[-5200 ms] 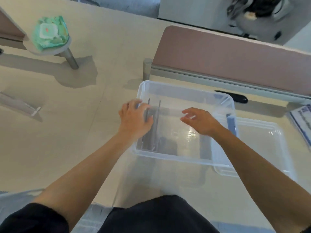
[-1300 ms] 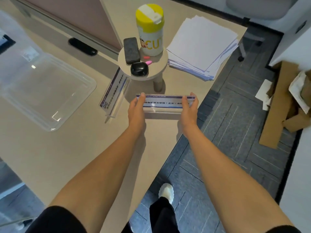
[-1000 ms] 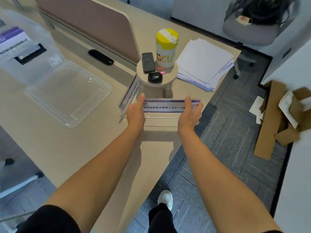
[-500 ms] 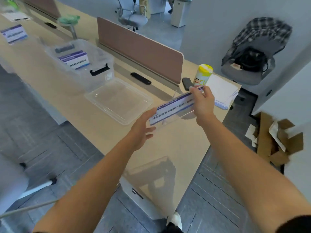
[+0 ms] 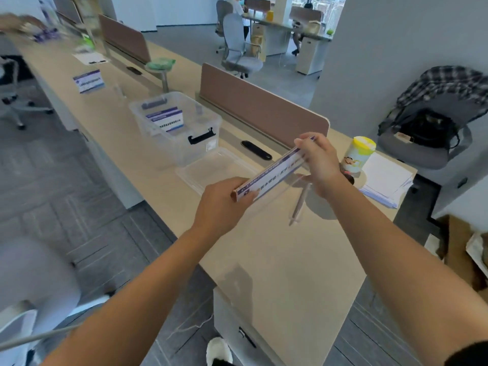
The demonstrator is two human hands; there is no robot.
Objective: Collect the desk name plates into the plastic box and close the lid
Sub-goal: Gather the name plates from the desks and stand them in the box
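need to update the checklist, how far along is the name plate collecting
Partly done. Done: the clear plastic box already holds purple-and-white name plates. In hand: the left hand and right hand hold a long clear acrylic name plate above the desk. Left: another plate stands farther along the desk, and the clear lid lies beside the box, not on it.
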